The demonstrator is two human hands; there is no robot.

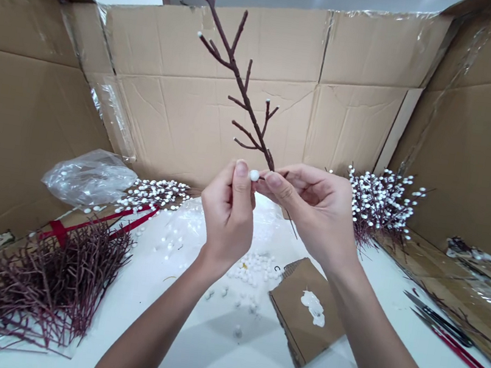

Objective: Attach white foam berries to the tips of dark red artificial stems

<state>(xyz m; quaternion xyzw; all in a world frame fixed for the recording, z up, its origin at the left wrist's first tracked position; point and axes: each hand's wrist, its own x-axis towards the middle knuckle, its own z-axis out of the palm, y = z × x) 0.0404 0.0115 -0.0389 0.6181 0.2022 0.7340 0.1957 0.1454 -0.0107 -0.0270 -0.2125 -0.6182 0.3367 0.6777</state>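
Observation:
In the middle of the view my right hand (316, 207) pinches the lower end of a dark brown artificial branch (242, 85), which slants up and to the left. Several of its twig tips carry a dab of white. My left hand (232, 213) is closed, thumb against forefinger, on a small white ball (254, 175). The ball sits at the tip of a short twig just left of my right thumb. Below the hands, loose white balls (255, 268) are scattered over the white table (209, 363). A cardboard piece (297, 333) bears a white glue-like smear (313, 308).
Bare brown branches (67, 268) are heaped at left, near a red ribbon (58, 232) and a clear plastic bag (90, 176). White-berried bunches lie behind (156, 193) and at right (381, 204). Scissors-like tools (457, 342) lie far right. Cardboard walls (248, 43) enclose the table.

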